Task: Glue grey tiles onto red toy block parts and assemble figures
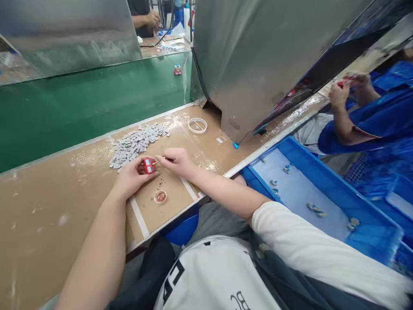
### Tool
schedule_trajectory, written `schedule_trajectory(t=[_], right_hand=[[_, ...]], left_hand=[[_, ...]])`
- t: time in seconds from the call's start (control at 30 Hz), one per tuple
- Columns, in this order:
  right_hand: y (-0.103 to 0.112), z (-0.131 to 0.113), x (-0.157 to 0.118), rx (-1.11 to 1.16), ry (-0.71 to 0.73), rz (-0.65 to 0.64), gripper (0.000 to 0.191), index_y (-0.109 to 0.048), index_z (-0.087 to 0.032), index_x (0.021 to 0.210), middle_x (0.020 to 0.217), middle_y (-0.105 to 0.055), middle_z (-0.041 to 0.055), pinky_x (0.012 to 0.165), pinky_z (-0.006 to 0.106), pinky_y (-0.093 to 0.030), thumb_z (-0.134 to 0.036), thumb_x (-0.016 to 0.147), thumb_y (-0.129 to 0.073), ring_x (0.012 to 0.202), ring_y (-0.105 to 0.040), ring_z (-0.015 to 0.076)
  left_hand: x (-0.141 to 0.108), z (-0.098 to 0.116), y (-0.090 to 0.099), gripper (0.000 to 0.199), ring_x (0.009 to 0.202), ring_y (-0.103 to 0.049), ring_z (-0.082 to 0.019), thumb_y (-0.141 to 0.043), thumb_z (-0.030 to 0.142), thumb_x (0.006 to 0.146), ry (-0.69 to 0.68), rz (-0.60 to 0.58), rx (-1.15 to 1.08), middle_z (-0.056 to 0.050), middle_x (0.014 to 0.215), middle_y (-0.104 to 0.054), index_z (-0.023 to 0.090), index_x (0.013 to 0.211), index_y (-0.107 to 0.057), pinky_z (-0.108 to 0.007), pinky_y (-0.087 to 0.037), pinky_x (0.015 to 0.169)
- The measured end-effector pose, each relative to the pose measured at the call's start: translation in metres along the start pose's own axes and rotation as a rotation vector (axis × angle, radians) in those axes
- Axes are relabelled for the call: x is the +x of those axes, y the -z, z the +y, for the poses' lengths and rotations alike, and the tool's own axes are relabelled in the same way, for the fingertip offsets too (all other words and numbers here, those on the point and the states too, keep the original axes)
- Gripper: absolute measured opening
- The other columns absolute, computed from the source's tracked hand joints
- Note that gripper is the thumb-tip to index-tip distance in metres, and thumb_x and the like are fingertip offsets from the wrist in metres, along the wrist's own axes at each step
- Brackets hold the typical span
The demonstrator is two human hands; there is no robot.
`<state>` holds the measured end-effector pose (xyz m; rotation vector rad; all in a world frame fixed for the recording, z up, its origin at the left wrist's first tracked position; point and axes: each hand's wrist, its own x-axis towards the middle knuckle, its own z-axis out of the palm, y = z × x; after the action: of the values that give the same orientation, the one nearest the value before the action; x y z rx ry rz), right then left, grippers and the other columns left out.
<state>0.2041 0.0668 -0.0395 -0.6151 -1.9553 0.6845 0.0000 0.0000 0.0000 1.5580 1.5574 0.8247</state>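
Observation:
My left hand (131,178) is closed round a small red toy vehicle (149,165) with pale blue windows, held above the brown tabletop. Close on its right, my right hand (176,161) pinches a thin stick (156,162) whose tip is at the toy's side. Below the hands a small round cup (160,196) holds something reddish-brown. Behind my left hand lies a pile of small grey pieces (137,144).
A white ring-shaped lid (197,125) lies near a large metal housing (245,64). A small toy (177,69) sits on the green belt (90,94). At right, a blue bin (309,189) holds several small toys; beside it a person in blue (364,116) works.

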Motion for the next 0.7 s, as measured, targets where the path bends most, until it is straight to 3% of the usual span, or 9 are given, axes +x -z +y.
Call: schedule_trajectory(t=[0.3,0.7], right_hand=[[0.0015,-0.0014,-0.0001,-0.055,-0.011,-0.079,0.053,-0.031,-0.023,0.069,0.067,-0.032,-0.0057,0.066,0.029,-0.027,-0.043,0.112,-0.054,0.066,-0.033,0.0111],[0.0035,-0.0063,0.0022,-0.071,-0.036,-0.051,0.052,-0.033,-0.023,0.069,0.069,-0.036,-0.0045,0.068,0.029,-0.030,-0.042,0.113,-0.053,0.067,-0.036,0.0114]], left_hand=[[-0.0017,-0.0038,0.0002,0.068,0.088,-0.074,-0.025,-0.095,0.065,0.067,-0.028,0.008,-0.020,-0.005,0.098,-0.078,0.021,0.114,-0.074,-0.037,-0.061,0.084],[-0.0019,-0.0051,-0.0007,0.071,0.085,-0.073,-0.024,-0.096,0.067,0.067,-0.042,0.012,-0.024,-0.004,0.097,-0.077,0.021,0.117,-0.074,-0.037,-0.061,0.083]])
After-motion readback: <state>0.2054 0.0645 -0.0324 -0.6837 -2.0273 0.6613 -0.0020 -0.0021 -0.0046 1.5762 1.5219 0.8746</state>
